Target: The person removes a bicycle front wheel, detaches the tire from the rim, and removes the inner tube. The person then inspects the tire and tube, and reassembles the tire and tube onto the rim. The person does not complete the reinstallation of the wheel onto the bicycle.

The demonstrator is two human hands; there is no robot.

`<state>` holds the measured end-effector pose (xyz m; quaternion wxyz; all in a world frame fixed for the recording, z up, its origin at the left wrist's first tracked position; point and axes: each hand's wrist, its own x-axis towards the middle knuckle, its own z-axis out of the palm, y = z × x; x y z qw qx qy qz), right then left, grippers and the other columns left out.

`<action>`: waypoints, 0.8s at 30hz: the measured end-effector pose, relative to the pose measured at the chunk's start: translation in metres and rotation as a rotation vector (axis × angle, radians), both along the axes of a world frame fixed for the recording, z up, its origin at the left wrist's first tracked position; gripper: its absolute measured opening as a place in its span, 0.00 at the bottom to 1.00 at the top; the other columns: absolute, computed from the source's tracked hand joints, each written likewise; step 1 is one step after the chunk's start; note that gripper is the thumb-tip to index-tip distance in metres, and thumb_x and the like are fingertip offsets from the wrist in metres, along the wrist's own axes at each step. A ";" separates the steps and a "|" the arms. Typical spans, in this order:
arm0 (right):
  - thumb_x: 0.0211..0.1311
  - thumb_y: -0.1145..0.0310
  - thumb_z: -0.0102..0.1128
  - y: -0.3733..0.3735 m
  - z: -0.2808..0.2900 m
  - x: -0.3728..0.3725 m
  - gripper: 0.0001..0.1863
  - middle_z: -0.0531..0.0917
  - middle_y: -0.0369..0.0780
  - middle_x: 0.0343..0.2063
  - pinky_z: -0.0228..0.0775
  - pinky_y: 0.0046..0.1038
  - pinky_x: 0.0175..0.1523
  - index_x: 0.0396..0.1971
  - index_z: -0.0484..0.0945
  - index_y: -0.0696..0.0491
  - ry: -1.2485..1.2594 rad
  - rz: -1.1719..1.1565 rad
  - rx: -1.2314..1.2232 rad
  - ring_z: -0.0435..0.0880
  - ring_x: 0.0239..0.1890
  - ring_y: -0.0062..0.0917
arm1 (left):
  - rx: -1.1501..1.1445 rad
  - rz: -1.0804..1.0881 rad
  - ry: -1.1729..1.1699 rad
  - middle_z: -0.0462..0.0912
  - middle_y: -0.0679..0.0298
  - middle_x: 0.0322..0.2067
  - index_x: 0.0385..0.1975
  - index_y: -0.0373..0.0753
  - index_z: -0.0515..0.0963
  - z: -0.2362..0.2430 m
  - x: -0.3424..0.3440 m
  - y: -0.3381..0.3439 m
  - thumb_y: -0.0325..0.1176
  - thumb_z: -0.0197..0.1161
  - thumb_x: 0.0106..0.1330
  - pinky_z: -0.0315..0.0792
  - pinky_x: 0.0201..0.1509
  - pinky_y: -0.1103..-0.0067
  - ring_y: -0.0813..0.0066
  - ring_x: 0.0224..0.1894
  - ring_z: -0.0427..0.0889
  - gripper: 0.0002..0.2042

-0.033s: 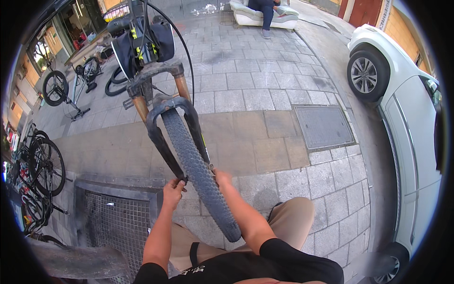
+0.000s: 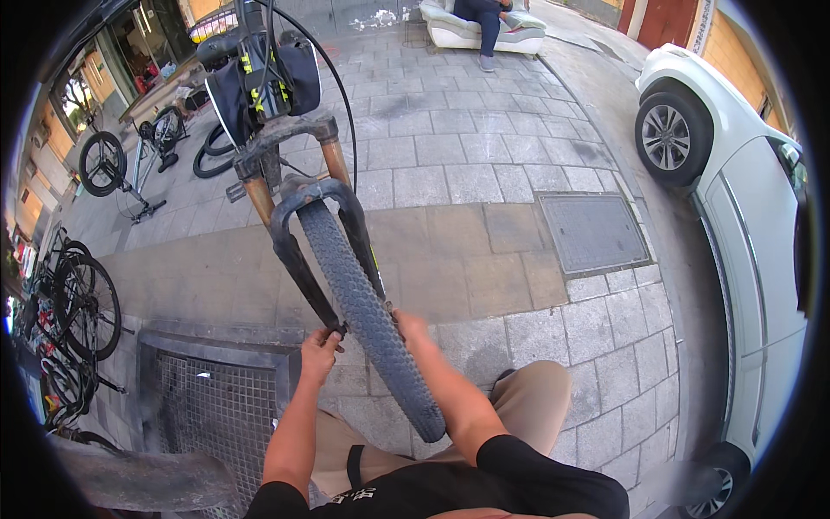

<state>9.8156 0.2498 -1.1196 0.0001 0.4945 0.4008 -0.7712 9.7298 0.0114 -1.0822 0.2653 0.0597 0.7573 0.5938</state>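
The knobbly dark-grey bicycle tyre point(image 2: 367, 316) slants down between the person's forearms, its upper part between the legs of a black suspension fork point(image 2: 300, 266) with bronze upper tubes. On its left, the bare left hand point(image 2: 319, 357) pinches a small dark fitting point(image 2: 339, 329) at the fork's lower end between thumb and fingers; across the tyre, the right hand point(image 2: 412, 328) is at the other leg's foot, though I can't tell whether its partly hidden fingers are gripping anything.
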 end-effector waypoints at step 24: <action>0.77 0.31 0.46 0.051 -0.010 0.007 0.39 0.86 0.44 0.57 0.65 0.42 0.64 0.43 0.91 0.53 0.032 0.361 0.452 0.78 0.55 0.34 | 0.013 0.024 0.076 0.87 0.59 0.35 0.49 0.26 0.84 0.007 0.011 0.016 0.32 0.65 0.75 0.78 0.36 0.76 0.75 0.30 0.84 0.13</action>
